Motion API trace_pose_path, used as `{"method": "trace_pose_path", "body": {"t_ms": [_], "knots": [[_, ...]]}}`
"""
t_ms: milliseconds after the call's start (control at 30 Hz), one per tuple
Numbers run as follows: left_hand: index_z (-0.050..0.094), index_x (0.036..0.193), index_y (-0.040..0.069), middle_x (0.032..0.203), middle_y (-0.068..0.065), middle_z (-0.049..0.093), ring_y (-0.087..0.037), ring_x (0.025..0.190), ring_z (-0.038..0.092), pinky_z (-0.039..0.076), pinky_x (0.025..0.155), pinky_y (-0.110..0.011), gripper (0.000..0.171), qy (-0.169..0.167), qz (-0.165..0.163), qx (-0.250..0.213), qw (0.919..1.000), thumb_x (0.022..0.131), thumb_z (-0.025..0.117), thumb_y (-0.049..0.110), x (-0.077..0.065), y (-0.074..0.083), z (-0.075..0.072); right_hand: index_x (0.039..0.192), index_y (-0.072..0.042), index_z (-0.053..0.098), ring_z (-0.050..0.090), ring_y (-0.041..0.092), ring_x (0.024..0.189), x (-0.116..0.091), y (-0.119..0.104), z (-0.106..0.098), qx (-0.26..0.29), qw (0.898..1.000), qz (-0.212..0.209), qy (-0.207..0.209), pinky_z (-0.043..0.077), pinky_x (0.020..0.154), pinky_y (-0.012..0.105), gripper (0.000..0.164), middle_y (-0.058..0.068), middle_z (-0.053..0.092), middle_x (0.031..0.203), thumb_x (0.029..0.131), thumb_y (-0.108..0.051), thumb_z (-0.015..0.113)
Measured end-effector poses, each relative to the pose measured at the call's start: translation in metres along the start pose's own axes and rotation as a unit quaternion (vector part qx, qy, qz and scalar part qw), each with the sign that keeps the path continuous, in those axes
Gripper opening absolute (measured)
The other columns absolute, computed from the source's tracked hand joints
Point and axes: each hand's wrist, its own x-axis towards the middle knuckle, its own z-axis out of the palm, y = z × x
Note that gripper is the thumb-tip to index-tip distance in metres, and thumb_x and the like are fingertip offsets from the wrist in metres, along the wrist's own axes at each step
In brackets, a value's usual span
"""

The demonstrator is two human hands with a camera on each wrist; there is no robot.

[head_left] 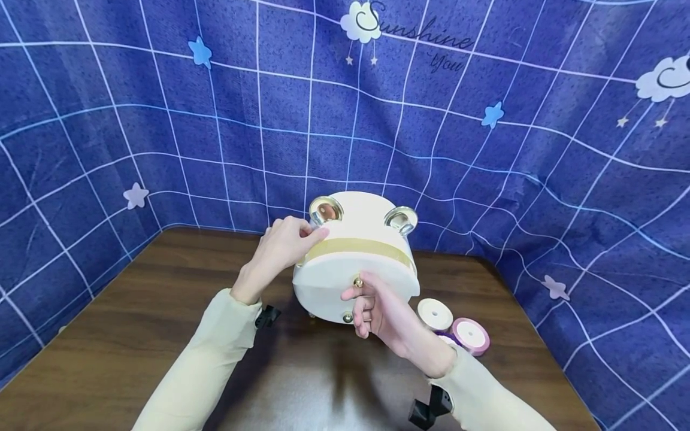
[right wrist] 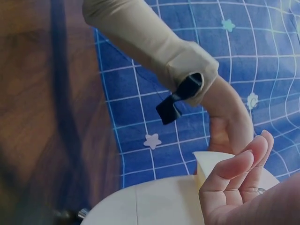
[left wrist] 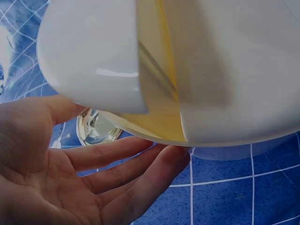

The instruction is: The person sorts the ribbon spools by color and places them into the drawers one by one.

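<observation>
A rounded white box [head_left: 323,284] with a gold band and two gold ear-shaped rings stands on the table. The left hand [head_left: 288,242] holds its upper left edge near the gold ring [head_left: 326,211]. In the left wrist view, the left hand's thumb and fingers [left wrist: 136,183] lie along the rim, beside a gap showing a yellow inside [left wrist: 161,119]. At the front, the right hand [head_left: 383,314] has its thumb and forefinger around a small gold knob [head_left: 358,281], its other fingers curled. In the right wrist view, the right hand's fingers [right wrist: 234,176] hide the knob.
Right of the box lie a cream ribbon spool [head_left: 435,313], a pink ribbon spool [head_left: 471,335] and a partly hidden purple one [head_left: 448,340]. A blue gridded curtain [head_left: 242,120] hangs behind and beside the brown wooden table [head_left: 151,323].
</observation>
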Motion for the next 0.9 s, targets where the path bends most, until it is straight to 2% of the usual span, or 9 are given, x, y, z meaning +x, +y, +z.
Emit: {"method": "trace_pose_path", "body": {"t_ms": [200, 300, 467, 900], "knots": [[0.070, 0.080, 0.018, 0.058, 0.001, 0.061, -0.015, 0.054, 0.057, 0.038, 0.050, -0.029, 0.042, -0.012, -0.003, -0.010, 0.9999, 0.092, 0.053, 0.054, 0.000, 0.000, 0.000, 0.098, -0.011, 0.059, 0.053, 0.007, 0.045, -0.008, 0.004, 0.003, -0.003, 1.000, -0.001, -0.022, 0.042, 0.050, 0.023, 0.042, -0.007, 0.059, 0.055, 0.102, -0.045, 0.034], [0.072, 0.083, 0.018, 0.060, 0.001, 0.060, -0.015, 0.056, 0.056, 0.038, 0.051, -0.028, 0.041, -0.011, -0.002, -0.011, 0.9999, 0.092, 0.053, 0.053, 0.000, 0.000, 0.000, 0.097, -0.011, 0.060, 0.054, 0.007, 0.045, -0.013, 0.005, 0.005, -0.004, 1.000, -0.001, -0.029, 0.042, 0.051, 0.023, 0.042, -0.007, 0.060, 0.055, 0.102, -0.044, 0.034], [0.071, 0.080, 0.019, 0.061, 0.002, 0.055, -0.017, 0.061, 0.052, 0.036, 0.051, -0.029, 0.041, -0.006, -0.001, -0.009, 0.9999, 0.092, 0.053, 0.053, -0.001, 0.001, 0.001, 0.097, -0.010, 0.061, 0.053, 0.007, 0.045, -0.022, 0.007, 0.008, -0.012, 0.999, -0.002, -0.036, 0.041, 0.052, 0.024, 0.043, -0.008, 0.060, 0.055, 0.101, -0.044, 0.035], [0.073, 0.087, 0.019, 0.063, 0.001, 0.058, -0.018, 0.061, 0.052, 0.037, 0.052, -0.030, 0.041, -0.006, 0.003, -0.010, 0.9999, 0.093, 0.052, 0.054, -0.002, 0.002, 0.000, 0.099, -0.008, 0.064, 0.055, 0.007, 0.045, -0.043, 0.013, 0.014, -0.026, 0.997, -0.006, -0.069, 0.044, 0.053, 0.025, 0.044, -0.006, 0.061, 0.056, 0.101, -0.043, 0.038]]}}
